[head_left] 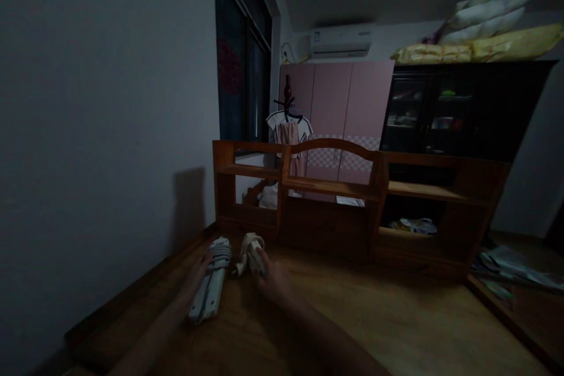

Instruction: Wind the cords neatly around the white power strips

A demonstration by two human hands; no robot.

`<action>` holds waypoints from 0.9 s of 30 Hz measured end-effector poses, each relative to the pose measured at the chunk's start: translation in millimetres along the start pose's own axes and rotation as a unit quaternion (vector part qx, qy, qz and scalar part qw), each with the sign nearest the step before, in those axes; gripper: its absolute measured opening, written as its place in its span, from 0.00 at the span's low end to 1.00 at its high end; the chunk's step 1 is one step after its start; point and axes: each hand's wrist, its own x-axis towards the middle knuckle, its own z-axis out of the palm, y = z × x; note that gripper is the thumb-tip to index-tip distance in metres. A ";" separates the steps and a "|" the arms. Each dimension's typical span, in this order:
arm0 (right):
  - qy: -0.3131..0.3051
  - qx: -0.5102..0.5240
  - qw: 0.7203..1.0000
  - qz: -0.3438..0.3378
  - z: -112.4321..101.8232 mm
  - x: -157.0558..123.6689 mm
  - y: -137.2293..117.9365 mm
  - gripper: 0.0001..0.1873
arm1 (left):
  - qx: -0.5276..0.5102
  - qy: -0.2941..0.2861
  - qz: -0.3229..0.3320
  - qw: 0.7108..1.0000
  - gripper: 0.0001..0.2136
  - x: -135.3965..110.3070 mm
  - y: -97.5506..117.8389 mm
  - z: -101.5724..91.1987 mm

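A long white power strip slants across the wooden desk, its grey cord wound round the far end. My left hand is closed on its left edge beside the coiled cord; the fingers' undersides are hidden. To the right, my right hand grips a cream-coloured bundle, which looks like cloth or a soft band wrapped round a pale, stick-like piece. One loose end of the bundle hangs to the left. Dim light hides the exact kind of this bundle. A small gap separates the two items.
The wooden desktop has a shelf unit along its back. A plastic bag lies in the right-hand shelf. At the left rises a bare wall. Beyond are a pink wardrobe and a dark cabinet.
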 end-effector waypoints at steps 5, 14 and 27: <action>-0.019 -0.033 0.999 -0.018 -8.2 -2.7 -3.7 0.36 | 0.021 0.010 0.027 0.999 0.22 10.2 -12.9 10.3; 0.040 -0.034 0.998 -0.033 -47.8 -63.4 39.6 0.32 | 0.087 0.033 0.117 0.989 0.19 -22.8 18.3 10.8; 0.110 -0.100 0.987 0.054 -133.5 -139.8 176.6 0.20 | 0.150 -0.139 0.500 0.842 0.23 -129.6 133.7 129.7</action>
